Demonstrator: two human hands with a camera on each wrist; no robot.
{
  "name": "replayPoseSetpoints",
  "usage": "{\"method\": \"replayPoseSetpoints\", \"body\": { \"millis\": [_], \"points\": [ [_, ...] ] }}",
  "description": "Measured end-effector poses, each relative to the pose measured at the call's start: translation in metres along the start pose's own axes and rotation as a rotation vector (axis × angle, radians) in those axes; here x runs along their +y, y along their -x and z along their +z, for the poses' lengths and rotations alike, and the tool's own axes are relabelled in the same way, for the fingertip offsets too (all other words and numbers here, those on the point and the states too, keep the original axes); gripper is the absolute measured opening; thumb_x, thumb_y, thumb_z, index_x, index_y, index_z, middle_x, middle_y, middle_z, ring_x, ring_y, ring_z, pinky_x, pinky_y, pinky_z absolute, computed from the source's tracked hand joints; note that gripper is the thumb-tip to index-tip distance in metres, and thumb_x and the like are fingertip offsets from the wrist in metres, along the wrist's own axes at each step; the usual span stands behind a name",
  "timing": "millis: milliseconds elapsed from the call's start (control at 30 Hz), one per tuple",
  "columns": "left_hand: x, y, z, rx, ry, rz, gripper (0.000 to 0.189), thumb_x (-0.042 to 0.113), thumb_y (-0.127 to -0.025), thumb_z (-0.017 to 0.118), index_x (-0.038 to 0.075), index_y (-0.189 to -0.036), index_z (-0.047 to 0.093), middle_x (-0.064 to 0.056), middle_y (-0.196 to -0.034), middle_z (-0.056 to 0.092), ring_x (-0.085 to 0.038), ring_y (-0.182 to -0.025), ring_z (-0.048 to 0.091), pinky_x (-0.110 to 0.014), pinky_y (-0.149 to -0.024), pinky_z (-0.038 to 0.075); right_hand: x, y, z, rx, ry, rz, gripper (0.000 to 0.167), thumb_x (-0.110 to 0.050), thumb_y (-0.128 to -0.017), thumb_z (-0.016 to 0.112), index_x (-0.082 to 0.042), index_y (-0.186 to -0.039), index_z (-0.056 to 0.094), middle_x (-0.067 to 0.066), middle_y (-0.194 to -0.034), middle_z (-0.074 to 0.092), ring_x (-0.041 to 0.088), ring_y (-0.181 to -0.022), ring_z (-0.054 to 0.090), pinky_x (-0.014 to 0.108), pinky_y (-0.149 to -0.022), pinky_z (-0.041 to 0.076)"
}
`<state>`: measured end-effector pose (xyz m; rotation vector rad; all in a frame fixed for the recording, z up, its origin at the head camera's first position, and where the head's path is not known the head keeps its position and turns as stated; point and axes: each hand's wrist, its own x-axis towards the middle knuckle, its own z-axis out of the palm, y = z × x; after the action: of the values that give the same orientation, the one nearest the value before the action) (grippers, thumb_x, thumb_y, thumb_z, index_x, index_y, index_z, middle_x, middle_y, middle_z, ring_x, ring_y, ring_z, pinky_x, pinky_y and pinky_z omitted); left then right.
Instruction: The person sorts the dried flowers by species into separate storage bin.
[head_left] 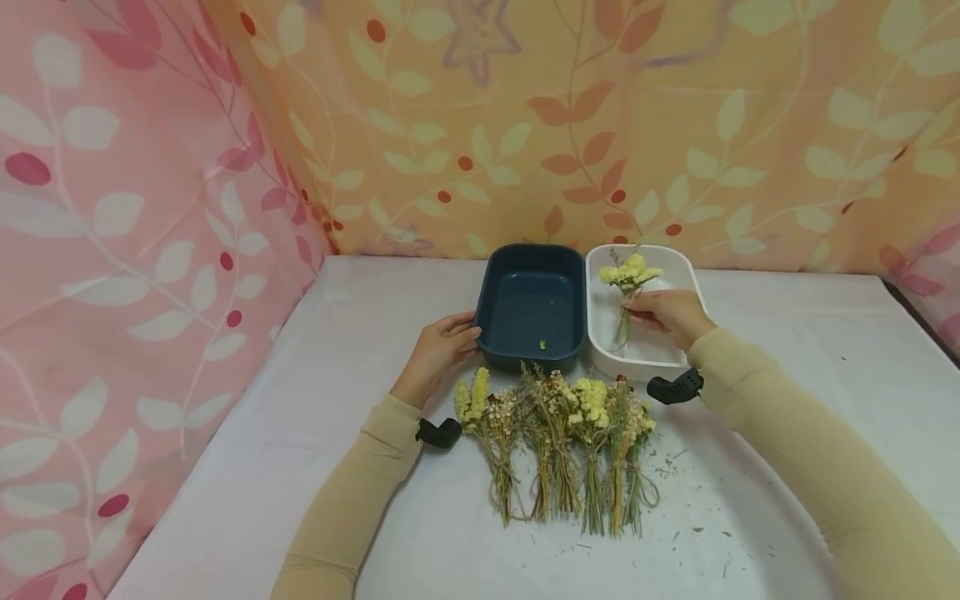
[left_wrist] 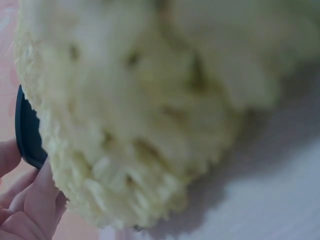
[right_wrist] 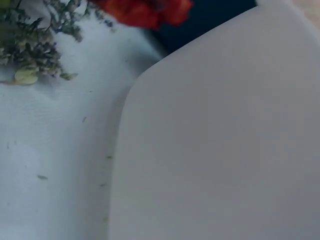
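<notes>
My left hand [head_left: 438, 354] is at the left side of a dark blue basin [head_left: 486, 292], its fingertips touching the outer wall near the front corner. The left wrist view shows part of those fingers [left_wrist: 35, 205] by the basin's edge, mostly behind a blurred pale yellow flower head [left_wrist: 125, 125]. Over the white basin [head_left: 600, 354], my right hand [head_left: 671, 315] pinches a small bunch of dried yellow flowers [head_left: 632, 273] by its stems, blossoms up. In the right wrist view the white basin's wall [right_wrist: 215, 135] fills much of the picture; the hand is out of sight there.
Several tied dried-flower bunches [head_left: 555, 450] lie in a row before the basins, stems toward me. A yellow floret [head_left: 543, 344] lies in the dark blue basin. Plant crumbs [head_left: 697, 530] dot the white tabletop [head_left: 420, 533]. A patterned curtain [head_left: 420, 200] hangs behind.
</notes>
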<state>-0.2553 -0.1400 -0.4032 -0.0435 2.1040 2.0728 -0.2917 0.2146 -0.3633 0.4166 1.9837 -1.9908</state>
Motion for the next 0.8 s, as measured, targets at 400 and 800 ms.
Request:
{"method": "replayPoseSetpoints", "body": {
  "millis": [400,800],
  "points": [
    [-0.001,0.000,-0.001,0.006,0.007,-0.007,0.045,0.011,-0.099,0.063,0.005,-0.143,0.053,-0.018,-0.141,0.058,-0.033,-0.122,0.063,-0.038,-0.099,0.057,0.017,-0.011,0.001,-0.007,-0.002,0.068,0.015,-0.006,-0.092,0.071,-0.017,-0.082,0.074,-0.010,-0.075,0.071,0.001,-0.067,0.069,0.016,-0.069,0.059],
    [-0.002,0.000,-0.002,-0.010,0.009,0.002,0.046,0.012,-0.099,0.062,0.005,-0.143,0.052,-0.018,-0.142,0.057,-0.027,-0.116,0.066,-0.034,-0.095,0.058,0.018,-0.012,0.004,-0.011,0.068,0.096,0.025,-0.003,-0.093,0.068,-0.002,-0.117,0.059,-0.007,-0.074,0.070,0.004,-0.067,0.072,0.018,-0.075,0.060]
  ]
}}
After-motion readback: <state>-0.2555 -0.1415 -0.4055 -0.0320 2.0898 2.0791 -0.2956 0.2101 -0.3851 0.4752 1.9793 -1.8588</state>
